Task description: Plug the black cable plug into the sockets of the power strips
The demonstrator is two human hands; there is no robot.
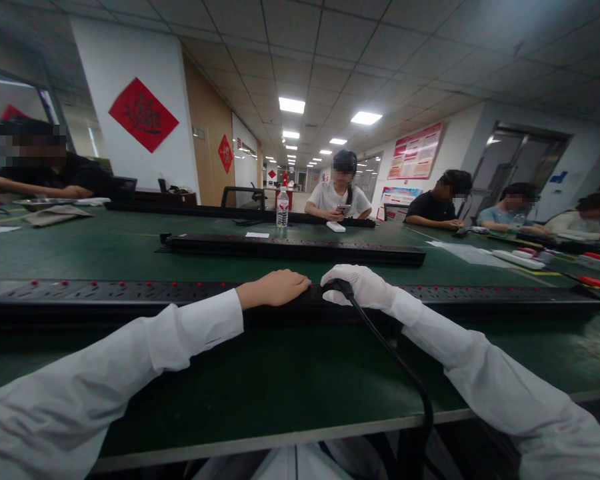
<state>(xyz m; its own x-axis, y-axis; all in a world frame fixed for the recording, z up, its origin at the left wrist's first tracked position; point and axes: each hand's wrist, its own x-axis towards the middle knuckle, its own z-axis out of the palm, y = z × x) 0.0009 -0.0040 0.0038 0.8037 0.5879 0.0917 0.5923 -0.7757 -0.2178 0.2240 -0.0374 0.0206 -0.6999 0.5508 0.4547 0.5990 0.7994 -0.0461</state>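
A long black power strip [145,295], with sockets and a row of small red parts, lies across the green table in front of me. My left hand [275,289], bare, rests flat on top of the strip near its middle, fingers stretched out to the right. Just right of it, my right hand [364,285] in a white glove is closed around a black power plug [344,288], held at the strip. From the plug a black cable [397,360] runs down over the table's front edge. Whether the plug's pins sit in a socket is hidden.
A second black strip [290,249] lies farther back, and another [190,210] beyond it. A water bottle [283,208] stands behind the second strip. Across the table a person [340,193] holds a phone. Papers [470,253] and tools lie at the right; other people sit on both sides.
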